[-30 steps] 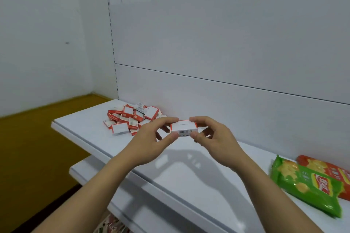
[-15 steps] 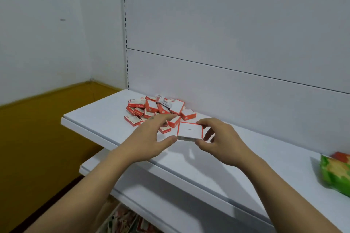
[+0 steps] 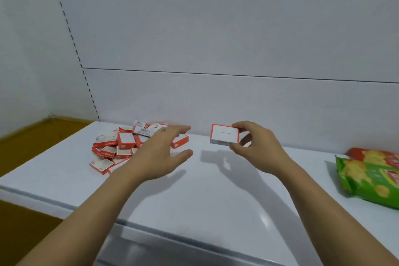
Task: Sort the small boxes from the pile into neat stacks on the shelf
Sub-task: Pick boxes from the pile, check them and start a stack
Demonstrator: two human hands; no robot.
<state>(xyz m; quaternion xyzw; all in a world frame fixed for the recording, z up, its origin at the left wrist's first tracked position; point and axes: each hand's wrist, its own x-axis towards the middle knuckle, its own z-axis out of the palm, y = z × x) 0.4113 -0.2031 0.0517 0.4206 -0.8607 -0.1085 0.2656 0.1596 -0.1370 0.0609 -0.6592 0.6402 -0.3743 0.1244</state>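
Note:
A loose pile of small red-and-white boxes [image 3: 121, 147] lies on the white shelf [image 3: 194, 196] near its back left corner. My right hand [image 3: 257, 147] pinches one small box [image 3: 224, 135] between thumb and fingers, just above the shelf close to the back panel, right of the pile. My left hand [image 3: 159, 151] hovers over the right side of the pile with fingers spread and straight, holding nothing. It hides part of the pile.
A green snack bag [image 3: 371, 181] and a red snack bag [image 3: 375, 155] lie at the shelf's right end. The grey back panel [image 3: 216, 97] rises behind the shelf. A lower shelf edge [image 3: 151, 250] shows below, and a yellow floor [image 3: 26, 144] to the left.
My left hand has let go of the box and moved left over the pile. My right hand keeps the box and has carried it right, toward the back panel.

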